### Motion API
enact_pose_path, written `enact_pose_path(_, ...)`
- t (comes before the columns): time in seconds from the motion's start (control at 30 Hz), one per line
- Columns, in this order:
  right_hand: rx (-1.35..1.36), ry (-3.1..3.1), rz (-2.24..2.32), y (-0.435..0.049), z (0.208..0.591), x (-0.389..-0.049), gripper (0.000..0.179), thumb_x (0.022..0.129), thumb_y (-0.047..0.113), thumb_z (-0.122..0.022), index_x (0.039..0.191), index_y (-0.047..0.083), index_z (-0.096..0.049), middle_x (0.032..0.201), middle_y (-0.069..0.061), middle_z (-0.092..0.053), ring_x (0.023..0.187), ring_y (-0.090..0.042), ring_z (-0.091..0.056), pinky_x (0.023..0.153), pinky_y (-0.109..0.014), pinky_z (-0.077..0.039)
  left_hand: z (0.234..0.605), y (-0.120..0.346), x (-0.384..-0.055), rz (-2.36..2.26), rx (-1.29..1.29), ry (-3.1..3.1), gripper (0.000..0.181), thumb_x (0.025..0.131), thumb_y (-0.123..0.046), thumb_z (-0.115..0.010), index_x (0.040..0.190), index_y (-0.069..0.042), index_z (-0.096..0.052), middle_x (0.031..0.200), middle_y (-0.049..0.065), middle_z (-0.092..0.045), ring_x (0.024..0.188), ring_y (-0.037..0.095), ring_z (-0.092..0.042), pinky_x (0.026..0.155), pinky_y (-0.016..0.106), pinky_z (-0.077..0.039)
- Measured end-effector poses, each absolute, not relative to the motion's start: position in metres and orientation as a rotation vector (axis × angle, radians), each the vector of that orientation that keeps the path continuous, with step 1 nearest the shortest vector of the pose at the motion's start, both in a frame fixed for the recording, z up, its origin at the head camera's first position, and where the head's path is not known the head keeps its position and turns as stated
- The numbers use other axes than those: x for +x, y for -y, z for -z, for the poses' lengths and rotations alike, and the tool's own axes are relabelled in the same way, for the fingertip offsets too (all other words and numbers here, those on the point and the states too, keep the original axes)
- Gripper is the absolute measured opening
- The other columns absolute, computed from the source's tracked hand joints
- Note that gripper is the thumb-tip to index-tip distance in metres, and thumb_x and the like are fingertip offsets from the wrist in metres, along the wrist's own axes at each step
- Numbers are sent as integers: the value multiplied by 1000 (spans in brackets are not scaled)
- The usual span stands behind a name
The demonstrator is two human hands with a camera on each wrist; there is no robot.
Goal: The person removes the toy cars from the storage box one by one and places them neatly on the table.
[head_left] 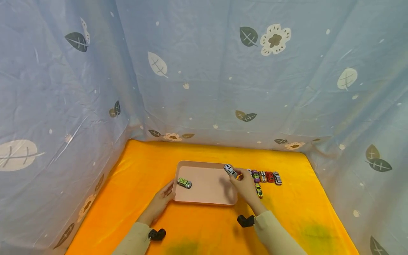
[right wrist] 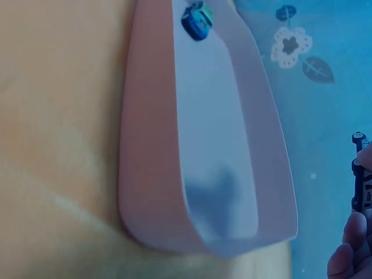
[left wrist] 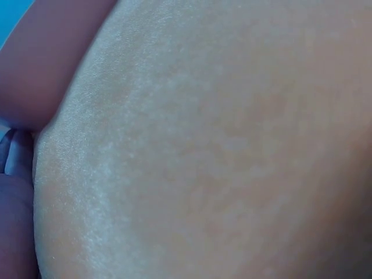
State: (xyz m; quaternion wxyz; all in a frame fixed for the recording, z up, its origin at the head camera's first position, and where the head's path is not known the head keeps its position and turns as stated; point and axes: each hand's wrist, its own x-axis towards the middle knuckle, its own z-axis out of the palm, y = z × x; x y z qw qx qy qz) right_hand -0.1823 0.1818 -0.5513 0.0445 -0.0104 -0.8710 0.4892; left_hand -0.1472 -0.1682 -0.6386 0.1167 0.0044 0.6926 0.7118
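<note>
Between the thumb and fingers of my right hand (head_left: 243,182) is a white and black toy car (head_left: 230,170), raised over the right end of the shallow pink tray (head_left: 204,202). In the right wrist view, part of this car (right wrist: 363,180) shows at the right edge, its wheels visible. A green toy car (head_left: 184,182) lies inside the tray near its left wall. My left hand (head_left: 159,202) rests against the tray's left side, with fingers and thumb at the outer wall. Skin fills most of the left wrist view and hides the contact.
Right of the tray, several toy cars stand in a row, among them a purple and green car (head_left: 256,176), a red car (head_left: 269,176) and a silver car (head_left: 277,178). A yellow car (head_left: 259,190) sits below the row. Blue patterned curtains (head_left: 204,88) enclose the orange cloth (head_left: 153,152).
</note>
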Motion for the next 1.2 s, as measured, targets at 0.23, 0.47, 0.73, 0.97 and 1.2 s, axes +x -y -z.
enact_pose_path(0.23, -60, 2596, -1487, -200, 556, -177, 31, 88, 14, -70, 117, 7, -66, 98, -10, -55, 79, -22, -46, 59, -25, -42, 639, 169, -146, -2092, -10, -2004, 59, 99, -13, -56, 152, -23, -34, 154, 7, -33, 140, 27, -31, 109, 44, -33)
enact_pose_path(0.47, -156, 2527, -1564, -223, 564, -169, 35, 90, 14, -68, 124, 5, -63, 101, -13, -53, 78, -21, -46, 56, -22, -41, 633, 169, -146, -2082, -15, -2004, 58, 99, -11, -54, 152, -20, -33, 154, 8, -32, 140, 27, -30, 110, 43, -30)
enact_pose_path(0.73, -237, 2548, -1516, -246, 573, -162, 38, 92, 20, -67, 126, 4, -60, 109, -12, -53, 80, -19, -46, 58, -23, -42, 636, 169, -147, -2073, -4, -2016, 58, 100, -12, -54, 153, -20, -32, 155, 8, -32, 140, 28, -30, 109, 41, -32)
enact_pose_path(0.97, -344, 2523, -1536, -267, 586, -158, 40, 92, 21, -68, 128, 5, -59, 105, -11, -55, 74, -16, -46, 53, -22, -42, 633, 169, -145, -2079, -49, -1995, 58, 99, -12, -55, 152, -23, -34, 153, 7, -34, 139, 26, -32, 109, 43, -32)
enact_pose_path(1.2, -423, 2534, -1515, -280, 591, -153, 41, 93, 22, -66, 129, 4, -58, 110, -12, -55, 76, -16, -47, 54, -23, -44, 634, 169, -146, -2074, -30, -2001, 58, 100, -11, -54, 152, -23, -33, 154, 8, -33, 140, 28, -31, 109, 44, -32)
